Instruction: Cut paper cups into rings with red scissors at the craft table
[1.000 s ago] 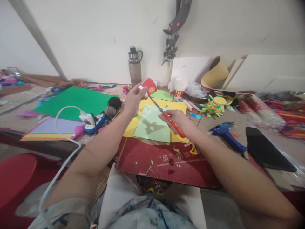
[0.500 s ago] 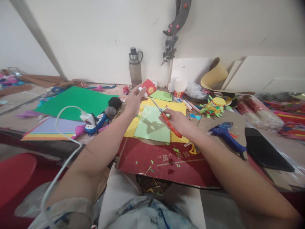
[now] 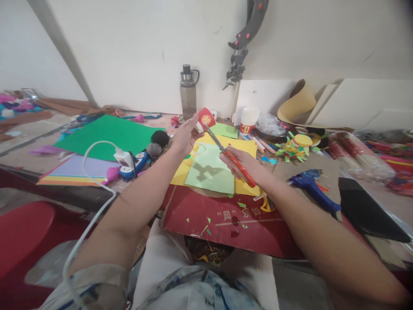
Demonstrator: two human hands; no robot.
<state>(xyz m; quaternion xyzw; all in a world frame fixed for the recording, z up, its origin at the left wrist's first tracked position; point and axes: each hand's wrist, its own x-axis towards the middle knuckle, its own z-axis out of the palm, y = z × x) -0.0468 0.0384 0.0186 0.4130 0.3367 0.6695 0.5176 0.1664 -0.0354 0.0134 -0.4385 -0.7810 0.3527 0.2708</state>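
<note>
A red and white paper cup [image 3: 206, 118] with a gold emblem is held tilted in my left hand [image 3: 186, 137], above the sheets. My right hand [image 3: 240, 162] grips red-handled scissors [image 3: 239, 166], whose blades point up and left. Their tips reach the cup's side; whether they cut into it I cannot tell. Beneath both hands lies a pale green paper sheet [image 3: 209, 174] on yellow paper [image 3: 247, 150], with the hands' shadows across it. Under these is a red board [image 3: 200, 215] scattered with small green scraps.
Behind stand a water bottle [image 3: 188, 97] and another paper cup [image 3: 249, 119]. At right lie a blue glue gun [image 3: 314, 189], a black slab [image 3: 371, 211] and a yellow-green paper craft [image 3: 298, 144]. A white cable [image 3: 92, 228] crosses near my left arm, beside green paper [image 3: 108, 133].
The scissors have moved up against the cup; before, their tips were just below it. The cup is turned slightly, its emblem facing me more. The whole view has shifted a little.
</note>
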